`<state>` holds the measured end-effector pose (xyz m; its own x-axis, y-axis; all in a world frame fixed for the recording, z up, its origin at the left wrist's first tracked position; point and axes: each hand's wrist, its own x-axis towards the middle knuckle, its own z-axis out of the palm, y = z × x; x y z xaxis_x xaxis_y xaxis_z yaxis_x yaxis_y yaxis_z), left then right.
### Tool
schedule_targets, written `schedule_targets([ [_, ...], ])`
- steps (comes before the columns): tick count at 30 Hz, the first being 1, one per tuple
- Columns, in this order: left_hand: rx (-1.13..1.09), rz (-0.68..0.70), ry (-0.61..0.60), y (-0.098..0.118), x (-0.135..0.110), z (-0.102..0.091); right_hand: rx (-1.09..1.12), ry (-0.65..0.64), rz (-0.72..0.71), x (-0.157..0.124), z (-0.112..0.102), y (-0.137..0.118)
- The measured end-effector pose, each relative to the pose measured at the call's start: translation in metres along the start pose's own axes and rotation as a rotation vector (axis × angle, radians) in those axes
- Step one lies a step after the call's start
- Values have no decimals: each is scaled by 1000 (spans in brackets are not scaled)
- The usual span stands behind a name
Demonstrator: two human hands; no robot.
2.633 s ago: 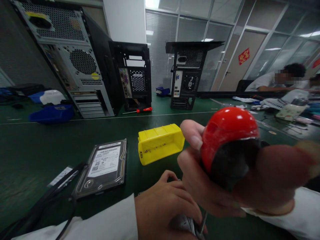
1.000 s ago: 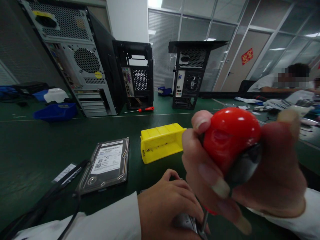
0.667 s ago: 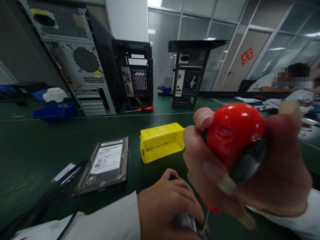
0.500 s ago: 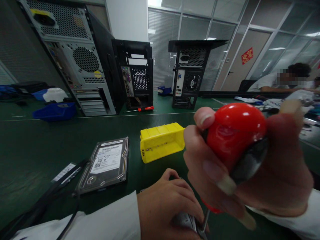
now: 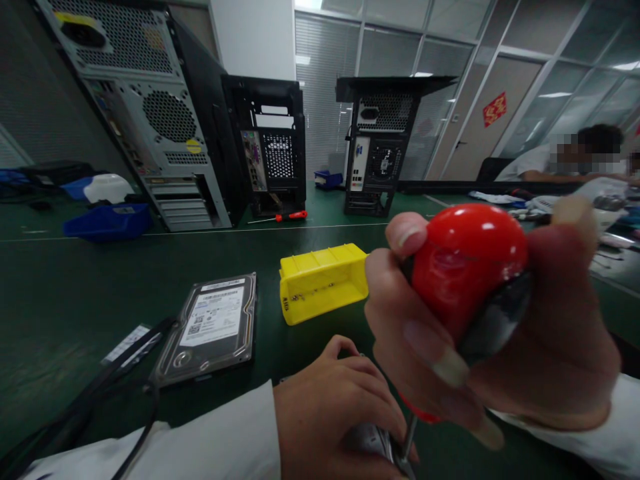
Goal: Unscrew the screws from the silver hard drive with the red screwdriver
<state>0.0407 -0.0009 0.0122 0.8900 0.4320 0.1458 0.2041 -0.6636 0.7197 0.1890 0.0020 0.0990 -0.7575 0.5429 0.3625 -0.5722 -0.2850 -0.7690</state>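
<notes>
Close to the camera, my right hand [image 5: 480, 333] is wrapped round the red and black handle of a screwdriver [image 5: 470, 267]. Its metal shaft points down to a silvery metal part [image 5: 373, 441] at the bottom of the view. My left hand [image 5: 340, 413] grips that part, fingers curled over it; most of it is hidden under the hand, so its kind does not show. The shaft's tip is down by the left fingertips, against or beside the part. A hard drive [image 5: 213, 327] with a white label lies left of my left hand.
A yellow bin [image 5: 325, 283] with a few small screws stands beyond my hands. Computer cases [image 5: 175, 120] line the back, with another screwdriver [image 5: 291, 216] before them. Blue bins [image 5: 107, 222] are at left, black cables [image 5: 85, 393] at lower left. A person [image 5: 550, 163] sits far right.
Almost nothing differs. My right hand and the screwdriver have shifted very slightly left; my left hand stays on the metal part.
</notes>
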Motion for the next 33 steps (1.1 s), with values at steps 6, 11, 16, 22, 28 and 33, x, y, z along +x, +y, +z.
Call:
schedule_targets([
  [6,11,14,1,-3,0,-1,4,-14,-3,-3,0,-2],
  [11,36,78,-34,-7,3,-7,7,-32,5,-2,0,-1],
  [16,28,83,-30,-7,3,-8,29,-5,-6,-2,-1,1],
  [22,22,25,-42,-3,1,-5,-7,-42,-32,0,-1,1],
  [28,-44,42,-61,-9,1,-4,-61,-61,-48,2,0,1],
  [33,-6,24,-50,-10,0,-3,-141,33,-15,1,3,0],
])
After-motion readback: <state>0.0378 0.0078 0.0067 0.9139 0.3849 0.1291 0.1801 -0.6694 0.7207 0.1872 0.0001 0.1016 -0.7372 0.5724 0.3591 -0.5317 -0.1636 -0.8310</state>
